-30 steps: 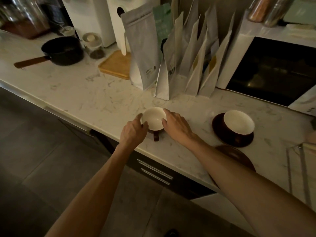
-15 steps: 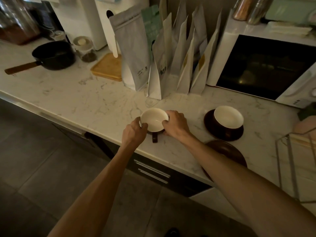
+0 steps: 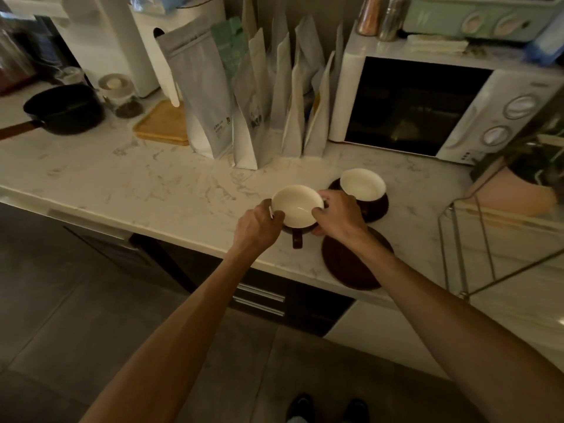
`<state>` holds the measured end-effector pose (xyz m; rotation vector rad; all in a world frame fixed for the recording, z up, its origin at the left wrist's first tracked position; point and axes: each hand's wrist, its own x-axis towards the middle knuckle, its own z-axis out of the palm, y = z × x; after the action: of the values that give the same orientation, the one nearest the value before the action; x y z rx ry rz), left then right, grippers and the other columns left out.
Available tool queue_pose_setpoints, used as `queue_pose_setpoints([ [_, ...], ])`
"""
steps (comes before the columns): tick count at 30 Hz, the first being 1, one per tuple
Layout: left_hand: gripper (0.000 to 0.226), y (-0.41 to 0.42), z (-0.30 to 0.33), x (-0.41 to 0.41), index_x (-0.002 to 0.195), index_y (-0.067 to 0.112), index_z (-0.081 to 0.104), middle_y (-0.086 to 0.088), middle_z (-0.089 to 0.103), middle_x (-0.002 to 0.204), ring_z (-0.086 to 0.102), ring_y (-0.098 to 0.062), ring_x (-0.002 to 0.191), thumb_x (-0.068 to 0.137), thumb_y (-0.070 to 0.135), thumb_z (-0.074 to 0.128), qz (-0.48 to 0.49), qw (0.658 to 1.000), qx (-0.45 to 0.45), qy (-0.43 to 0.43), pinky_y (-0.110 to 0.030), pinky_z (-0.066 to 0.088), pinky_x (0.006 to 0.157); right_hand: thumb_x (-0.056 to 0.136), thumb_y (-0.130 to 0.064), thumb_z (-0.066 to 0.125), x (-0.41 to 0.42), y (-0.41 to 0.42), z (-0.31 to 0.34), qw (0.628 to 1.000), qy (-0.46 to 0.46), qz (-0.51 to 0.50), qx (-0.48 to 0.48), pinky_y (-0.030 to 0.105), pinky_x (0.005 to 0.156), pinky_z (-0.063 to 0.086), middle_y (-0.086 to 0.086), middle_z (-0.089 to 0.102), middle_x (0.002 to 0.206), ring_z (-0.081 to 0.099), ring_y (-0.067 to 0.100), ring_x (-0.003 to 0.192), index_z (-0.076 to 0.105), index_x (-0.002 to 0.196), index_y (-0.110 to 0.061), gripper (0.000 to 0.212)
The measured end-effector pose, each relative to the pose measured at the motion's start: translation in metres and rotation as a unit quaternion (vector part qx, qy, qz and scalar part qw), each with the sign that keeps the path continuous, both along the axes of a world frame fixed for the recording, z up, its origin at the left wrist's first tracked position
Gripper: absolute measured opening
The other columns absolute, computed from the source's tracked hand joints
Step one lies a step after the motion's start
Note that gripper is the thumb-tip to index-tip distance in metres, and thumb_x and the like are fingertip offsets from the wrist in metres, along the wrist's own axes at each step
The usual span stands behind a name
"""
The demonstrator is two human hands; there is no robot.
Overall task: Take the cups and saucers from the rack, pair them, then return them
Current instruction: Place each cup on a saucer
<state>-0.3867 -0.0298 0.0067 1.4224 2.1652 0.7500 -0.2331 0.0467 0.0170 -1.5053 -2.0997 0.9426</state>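
A brown cup with a cream inside is held between my left hand on its left rim and my right hand on its right rim, its handle pointing toward me. It hovers near the counter's front edge. Just to its right an empty brown saucer lies at the counter edge, partly under my right forearm. Behind that, a second cup sits on its own brown saucer.
A wire rack stands at the right. Paper bags and a white oven line the back of the marble counter. At far left there is a black pan, with a wooden board nearer.
Both hands have carried the cup to the right along the counter, closer to the empty saucer and the paired cup. The view has shifted right too.
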Motion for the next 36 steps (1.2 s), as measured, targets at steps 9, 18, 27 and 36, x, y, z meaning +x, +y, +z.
queue_pose_setpoints([
  [9,0.044,0.003,-0.002,0.074,0.133,0.009,0.048,-0.014,0.073,0.097,0.07,-0.027,0.085,0.097,0.033,0.042,-0.077,0.997,0.03,0.0,-0.029,0.05,0.068,0.086,-0.01,0.057,0.087,-0.018,0.0,0.997,0.024,-0.067,-0.001,0.034,0.055,0.062,0.008,0.073,0.104,0.071,0.014,0.05,0.065,0.118,-0.016,0.034],
  [18,0.041,0.003,-0.023,0.113,0.132,0.011,0.046,-0.01,0.07,0.105,0.061,-0.013,0.075,0.098,0.033,0.043,-0.136,0.991,0.013,0.005,-0.015,0.043,0.054,0.087,-0.005,0.061,0.127,-0.034,-0.016,0.995,0.008,-0.103,-0.005,0.014,0.045,0.054,0.008,0.073,0.11,0.068,0.011,0.057,0.062,0.128,-0.014,0.042],
  [27,0.047,0.001,-0.034,0.116,0.141,0.012,0.038,-0.011,0.068,0.117,0.063,-0.016,0.083,0.098,0.029,0.043,-0.143,0.99,0.003,0.005,-0.012,0.042,0.054,0.087,-0.008,0.063,0.13,-0.036,-0.034,0.995,0.004,-0.095,-0.001,0.011,0.047,0.053,0.005,0.07,0.118,0.07,0.015,0.079,0.058,0.133,-0.016,0.047],
  [36,0.047,0.002,-0.034,0.115,0.141,0.014,0.039,-0.012,0.067,0.117,0.06,-0.013,0.081,0.098,0.031,0.043,-0.137,0.99,-0.009,-0.014,-0.012,0.041,0.053,0.091,-0.013,0.062,0.133,-0.034,-0.038,0.994,0.025,-0.107,-0.026,0.017,0.051,0.057,0.005,0.067,0.122,0.072,0.012,0.07,0.053,0.135,-0.02,0.046],
])
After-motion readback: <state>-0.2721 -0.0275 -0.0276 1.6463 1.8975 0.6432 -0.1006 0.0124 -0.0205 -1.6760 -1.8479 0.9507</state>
